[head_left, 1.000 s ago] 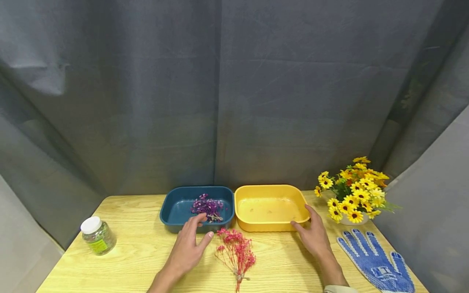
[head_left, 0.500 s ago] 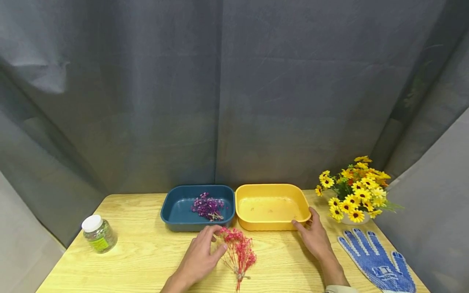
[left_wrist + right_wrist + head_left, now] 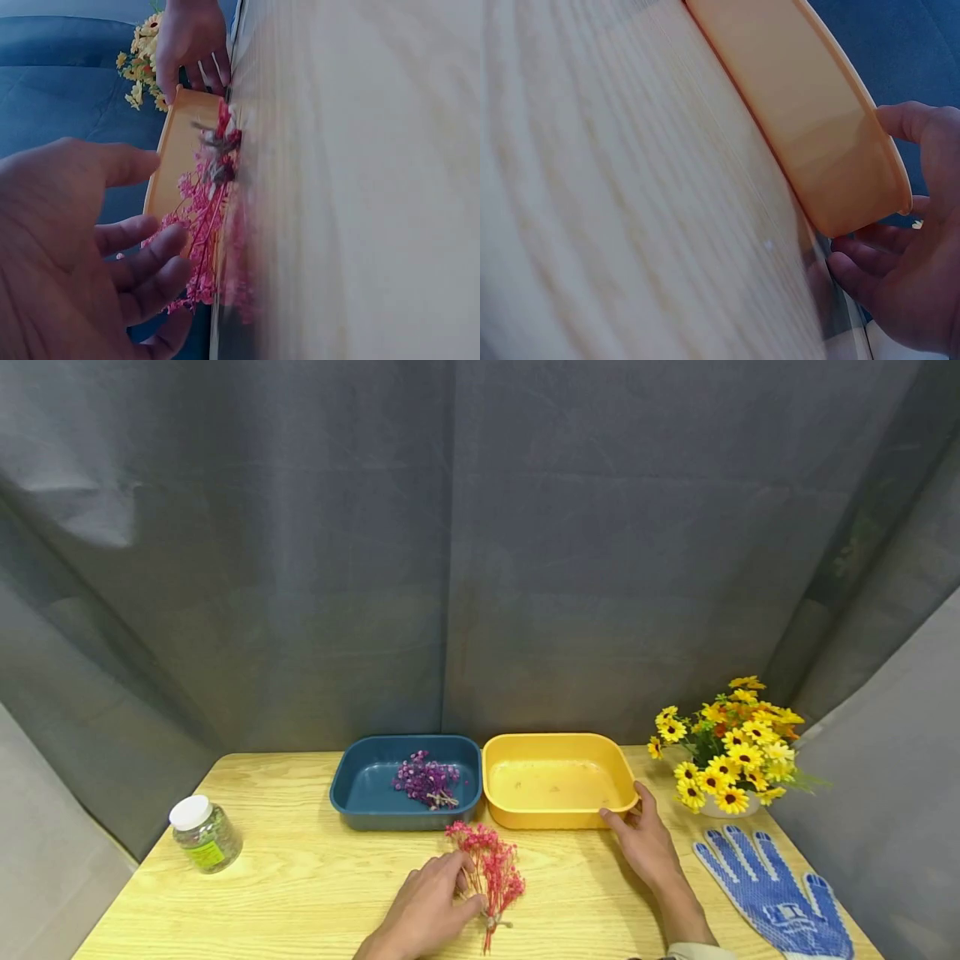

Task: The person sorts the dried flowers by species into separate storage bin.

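My right hand [image 3: 647, 847] grips the yellow tray [image 3: 551, 819] at one corner, probably steadying it; my left hand [image 3: 431, 900], fingers parted, is beside the pink flowers [image 3: 497, 865].

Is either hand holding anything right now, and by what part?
The right hand holds the yellow tray by its near right corner; the left hand holds nothing.
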Available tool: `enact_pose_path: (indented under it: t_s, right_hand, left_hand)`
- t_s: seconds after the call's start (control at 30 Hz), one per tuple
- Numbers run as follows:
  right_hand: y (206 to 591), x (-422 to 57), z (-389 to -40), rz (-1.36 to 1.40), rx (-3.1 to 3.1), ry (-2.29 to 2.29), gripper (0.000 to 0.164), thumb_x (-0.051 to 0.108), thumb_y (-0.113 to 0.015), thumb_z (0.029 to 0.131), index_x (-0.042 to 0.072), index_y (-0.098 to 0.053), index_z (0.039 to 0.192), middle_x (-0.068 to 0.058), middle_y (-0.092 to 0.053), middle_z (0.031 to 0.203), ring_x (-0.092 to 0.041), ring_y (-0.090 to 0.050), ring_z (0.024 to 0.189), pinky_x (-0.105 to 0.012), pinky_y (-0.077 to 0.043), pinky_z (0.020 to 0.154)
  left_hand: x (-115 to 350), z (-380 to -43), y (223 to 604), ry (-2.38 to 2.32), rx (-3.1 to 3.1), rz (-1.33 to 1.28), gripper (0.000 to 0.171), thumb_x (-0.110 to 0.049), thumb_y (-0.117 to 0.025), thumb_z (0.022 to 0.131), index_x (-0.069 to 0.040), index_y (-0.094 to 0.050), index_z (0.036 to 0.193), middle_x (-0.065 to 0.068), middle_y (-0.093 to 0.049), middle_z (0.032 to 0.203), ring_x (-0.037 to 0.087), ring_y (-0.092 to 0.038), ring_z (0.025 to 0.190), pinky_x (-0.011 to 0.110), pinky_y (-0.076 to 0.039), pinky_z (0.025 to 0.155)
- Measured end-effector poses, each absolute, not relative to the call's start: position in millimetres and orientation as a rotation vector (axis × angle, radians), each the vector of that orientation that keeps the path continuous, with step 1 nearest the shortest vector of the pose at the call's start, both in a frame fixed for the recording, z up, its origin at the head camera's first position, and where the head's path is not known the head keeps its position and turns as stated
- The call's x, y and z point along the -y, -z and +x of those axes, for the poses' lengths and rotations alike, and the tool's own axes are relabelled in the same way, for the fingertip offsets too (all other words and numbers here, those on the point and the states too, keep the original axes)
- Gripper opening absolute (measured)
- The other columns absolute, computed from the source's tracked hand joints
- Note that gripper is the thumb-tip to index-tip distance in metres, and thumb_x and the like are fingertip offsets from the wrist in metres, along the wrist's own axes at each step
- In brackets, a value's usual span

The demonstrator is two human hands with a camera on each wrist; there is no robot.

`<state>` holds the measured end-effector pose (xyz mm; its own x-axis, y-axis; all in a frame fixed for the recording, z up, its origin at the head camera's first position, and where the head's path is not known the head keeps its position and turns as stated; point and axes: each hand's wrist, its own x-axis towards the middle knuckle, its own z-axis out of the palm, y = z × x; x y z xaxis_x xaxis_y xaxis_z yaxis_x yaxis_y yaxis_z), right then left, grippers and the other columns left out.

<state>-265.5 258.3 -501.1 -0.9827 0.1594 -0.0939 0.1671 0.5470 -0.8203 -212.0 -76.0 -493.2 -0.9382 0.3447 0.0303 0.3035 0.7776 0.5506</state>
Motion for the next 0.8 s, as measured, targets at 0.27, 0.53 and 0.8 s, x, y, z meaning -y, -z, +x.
enact_pose_path:
  t_s: [0.27, 0.53, 0.8]
  right_hand:
    - [501.1, -258.7, -267.3, 0.299, -2.747, 1.470, 0.102, 0.068, -0.048, 0.089, 0.016, 0.011, 0.155, -0.027, -0.031, 0.153, -0.041, -0.037, 0.138, -0.061, -0.030, 0.107]
    - [499.7, -259.0, -266.7, 0.307, -2.744, 1.453, 0.101, 0.067, -0.048, 0.090, 0.016, 0.010, 0.156, -0.027, -0.033, 0.152, -0.042, -0.039, 0.137, -0.062, -0.030, 0.107]
    - [498.4, -258.1, -266.6, 0.309, -2.750, 1.426, 0.105, 0.071, -0.046, 0.088, 0.015, 0.011, 0.155, -0.028, -0.033, 0.152, -0.042, -0.039, 0.137, -0.063, -0.028, 0.107]
  left_hand:
    - [71.0, -206.5, 494.0, -0.894, -2.846, 0.590, 0.027, -0.050, -0.068, 0.082, -0.027, -0.056, 0.086, -0.014, -0.052, 0.073, 0.000, -0.043, 0.061, 0.026, -0.030, 0.061]
    - [63.3, -203.9, 498.0, -0.868, -2.861, 0.577, 0.029, -0.052, -0.070, 0.080, -0.027, -0.056, 0.085, -0.016, -0.050, 0.068, 0.000, -0.042, 0.058, 0.027, -0.030, 0.059]
    - [57.5, -200.3, 498.5, -0.818, -2.890, 0.527, 0.035, -0.055, -0.072, 0.077, -0.024, -0.060, 0.088, -0.017, -0.047, 0.060, 0.002, -0.042, 0.051, 0.024, -0.031, 0.054]
